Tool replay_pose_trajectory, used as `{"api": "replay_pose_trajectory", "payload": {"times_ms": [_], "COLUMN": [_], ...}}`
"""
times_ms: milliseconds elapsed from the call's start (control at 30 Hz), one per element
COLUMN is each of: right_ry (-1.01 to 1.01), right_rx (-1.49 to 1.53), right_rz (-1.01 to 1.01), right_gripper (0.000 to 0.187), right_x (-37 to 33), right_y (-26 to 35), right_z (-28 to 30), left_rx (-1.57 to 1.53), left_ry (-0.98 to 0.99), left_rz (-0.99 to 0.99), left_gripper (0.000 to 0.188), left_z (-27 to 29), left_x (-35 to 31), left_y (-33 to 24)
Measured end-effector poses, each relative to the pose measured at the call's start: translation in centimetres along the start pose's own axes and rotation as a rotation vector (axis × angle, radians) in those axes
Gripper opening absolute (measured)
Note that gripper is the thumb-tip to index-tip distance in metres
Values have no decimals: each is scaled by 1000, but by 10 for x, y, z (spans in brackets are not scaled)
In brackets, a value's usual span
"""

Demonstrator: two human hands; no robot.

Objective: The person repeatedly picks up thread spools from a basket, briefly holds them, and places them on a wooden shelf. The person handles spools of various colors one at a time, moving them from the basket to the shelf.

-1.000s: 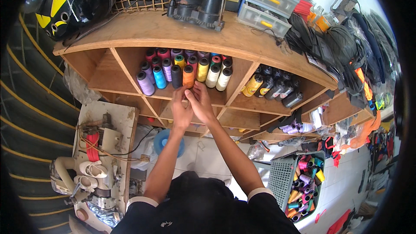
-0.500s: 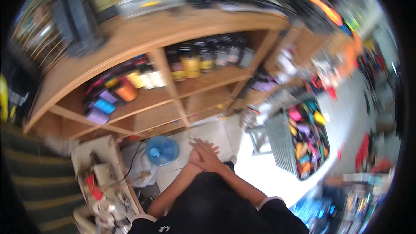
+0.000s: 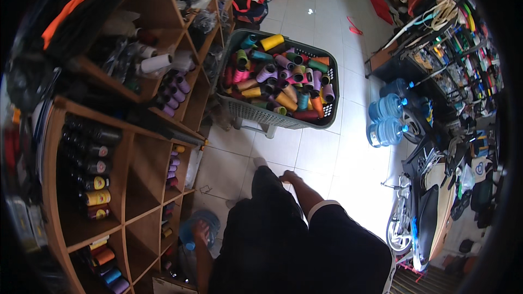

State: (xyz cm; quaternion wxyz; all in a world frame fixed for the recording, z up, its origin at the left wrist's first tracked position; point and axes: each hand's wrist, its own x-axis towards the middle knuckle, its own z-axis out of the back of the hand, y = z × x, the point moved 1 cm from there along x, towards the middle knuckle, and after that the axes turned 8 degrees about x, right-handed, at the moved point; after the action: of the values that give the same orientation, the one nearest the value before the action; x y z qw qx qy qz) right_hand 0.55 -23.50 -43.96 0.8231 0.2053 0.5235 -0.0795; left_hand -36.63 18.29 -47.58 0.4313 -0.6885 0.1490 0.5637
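Wooden shelf point(image 3: 128, 190): stood to the left of the green-grey basket point(image 3: 261, 117); one compartment held dark spools point(image 3: 98, 149) with yellow spools point(image 3: 98, 198) in line beside them.
Lower-left compartment: further from the basket, towards the person's end of the shelf, it held coloured spools point(image 3: 103, 256) in rows, orange, blue and violet among them.
Further shelf unit: just left of the basket, with a white spool point(image 3: 156, 63) near clear plastic wrapping and a cluster of violet spools point(image 3: 173, 96).
Left hand point(image 3: 201, 230): below and left of the basket, in front of a blue jug point(image 3: 211, 219) as seen from above; no spool showed in it, and I could not tell whether the fingers were together or whether they touched the jug.
Basket: heaped with loose thread spools point(image 3: 286, 79) of many colours, lying at all angles; judged by that heap, plenty remained unsorted, while the shelved spools looked orderly and several compartments seemed to have room.
Right hand point(image 3: 291, 176): below the basket and well apart from it, beside the person's leg point(image 3: 264, 182); its fingers looked loosely curled, with no spool visible, but I could not tell whether they closed on anything.
Blue bottles point(image 3: 388, 108): right of the basket, grouped on the floor.
Motorbike point(image 3: 428, 207): right of the basket and nearer the person.
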Motion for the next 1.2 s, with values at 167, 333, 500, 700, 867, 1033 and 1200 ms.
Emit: {"api": "replay_pose_trajectory", "payload": {"times_ms": [167, 333, 500, 700, 867, 1033, 1200], "right_ry": [-206, -544, -421, -638, -1031, -864, -1076], "right_rx": [116, 462, 302, 289, 505, 417, 398], "right_rz": [126, 368, 946, 1141, 760, 531, 745], "right_gripper": [37, 28, 12, 21, 37, 37, 32], "right_x": [39, 25, -6, -15, -16, 12, 29], "right_y": [-75, -39, 92, 215, 265, 264, 245], "right_z": [33, 52, 119, 190, 243, 273, 255], "left_rx": [456, 587, 270, 258, 141, 869, 715], "left_ry": [12, 80, -57, -82, -195, 9, -60], "left_rz": [210, 78, 242, -143, -10, 142, 224], "left_gripper": [42, 39, 42, 45, 39, 35, 35], "left_z": [-12, -82, -189, -246, -230, -129, -138], "left_x": [-34, -41, -32, -91, -99, -32, -71], "left_y": [49, 37, -46, -138, -89, 86, 94]}}
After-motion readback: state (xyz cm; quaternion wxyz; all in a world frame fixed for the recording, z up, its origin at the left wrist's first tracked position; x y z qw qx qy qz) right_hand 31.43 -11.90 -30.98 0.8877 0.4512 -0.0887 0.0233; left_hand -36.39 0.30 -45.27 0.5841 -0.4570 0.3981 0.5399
